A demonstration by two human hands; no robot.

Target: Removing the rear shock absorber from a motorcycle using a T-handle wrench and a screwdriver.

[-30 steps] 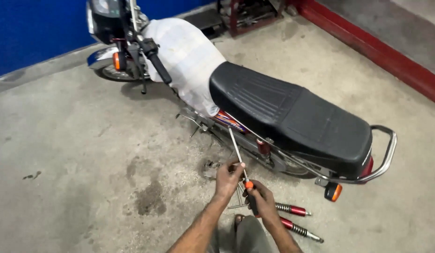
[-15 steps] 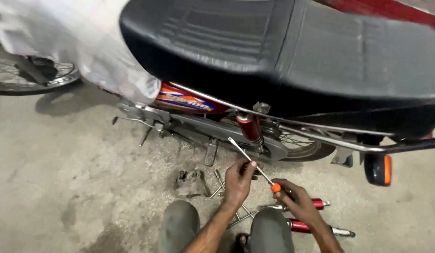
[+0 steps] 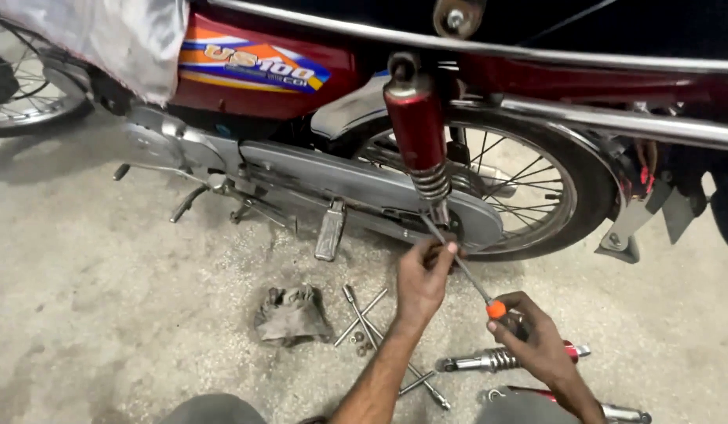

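A red motorcycle fills the upper view, with its rear wheel (image 3: 521, 188) and grey chain cover (image 3: 356, 184) in front of me. A red rear shock absorber (image 3: 415, 129) hangs beside the wheel. My right hand (image 3: 536, 338) grips the orange-collared handle of a long screwdriver (image 3: 466, 271). Its thin shaft runs up-left to the shock's lower mount. My left hand (image 3: 423, 279) pinches the shaft near the tip, close against the chain cover. Both forearms reach in from the bottom edge.
On the concrete floor lie a crumpled grey rag (image 3: 291, 316), crossed metal T-wrenches (image 3: 372, 322) and two loose red shock absorbers (image 3: 505, 360). A folding footpeg (image 3: 330, 230) hangs below the chain cover. My knees show at the bottom edge.
The view has moved in much closer to the rear wheel. Both hands have carried the screwdriver up so that its tip now sits at the shock's lower mount.
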